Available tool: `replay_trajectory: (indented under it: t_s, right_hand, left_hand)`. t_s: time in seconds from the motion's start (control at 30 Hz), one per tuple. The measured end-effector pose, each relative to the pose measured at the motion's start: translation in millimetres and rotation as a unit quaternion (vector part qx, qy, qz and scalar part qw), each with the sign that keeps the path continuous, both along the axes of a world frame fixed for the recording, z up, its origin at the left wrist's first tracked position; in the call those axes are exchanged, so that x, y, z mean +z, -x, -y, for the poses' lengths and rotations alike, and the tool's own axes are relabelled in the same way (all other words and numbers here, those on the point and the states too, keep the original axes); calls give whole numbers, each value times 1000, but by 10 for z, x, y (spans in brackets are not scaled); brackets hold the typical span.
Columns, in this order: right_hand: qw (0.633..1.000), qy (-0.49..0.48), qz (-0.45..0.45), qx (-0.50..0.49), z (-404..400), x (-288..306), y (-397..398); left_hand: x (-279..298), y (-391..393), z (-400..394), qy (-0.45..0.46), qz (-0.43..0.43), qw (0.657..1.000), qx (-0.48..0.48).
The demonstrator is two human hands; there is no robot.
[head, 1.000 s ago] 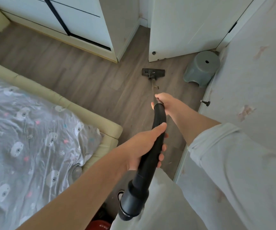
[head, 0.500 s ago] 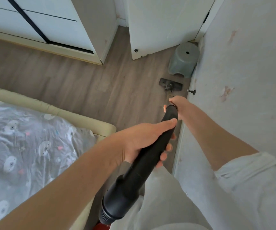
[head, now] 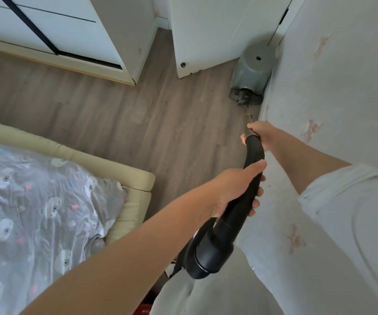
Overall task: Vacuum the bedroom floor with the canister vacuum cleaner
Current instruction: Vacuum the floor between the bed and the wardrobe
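I hold the black curved vacuum handle (head: 235,219) in both hands. My left hand (head: 238,189) grips its middle, fingers wrapped round it. Farther forward, my right hand (head: 259,133) grips the top of the handle where the thin wand begins. The wand runs down to the dark floor head (head: 244,97), which lies flat on the wood floor (head: 160,123) against the foot of the grey stool (head: 251,69), close to the right wall. The wide hose cuff (head: 206,258) points back toward me. The canister itself is hidden, apart from a bit of red at the bottom edge.
A bed with a beige padded frame (head: 124,176) and grey bear-print sheet fills the lower left. White wardrobes (head: 74,30) stand along the far side, a white door (head: 210,35) beside them. The stained wall (head: 331,87) runs along the right.
The floor head has slid forward and right, from the open floor to the base of the grey stool by the wall. Both hands kept their grip and followed.
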State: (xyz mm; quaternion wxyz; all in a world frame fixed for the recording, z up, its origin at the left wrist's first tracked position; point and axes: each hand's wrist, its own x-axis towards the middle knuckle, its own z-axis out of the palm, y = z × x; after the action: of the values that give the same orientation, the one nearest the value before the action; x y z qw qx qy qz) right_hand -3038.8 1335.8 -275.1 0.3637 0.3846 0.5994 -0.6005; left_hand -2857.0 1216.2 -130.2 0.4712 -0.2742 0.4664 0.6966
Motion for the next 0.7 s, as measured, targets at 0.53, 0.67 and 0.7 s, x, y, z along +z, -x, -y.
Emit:
replay_trajectory:
  t_s: [0.53,0.67,0.7]
  right_hand:
    - [997,41,14,58,1117,-278,-1101]
    - [993,69,32,93,1514,-203,-1321]
    - [992,71,34,100,1598,-184,-1306]
  left_hand:
    - [197,-1379,861,33,21,992,121]
    - [340,-1635,1040,24,25,985,167]
    - [339,-1637,1087,23,18,984,173]
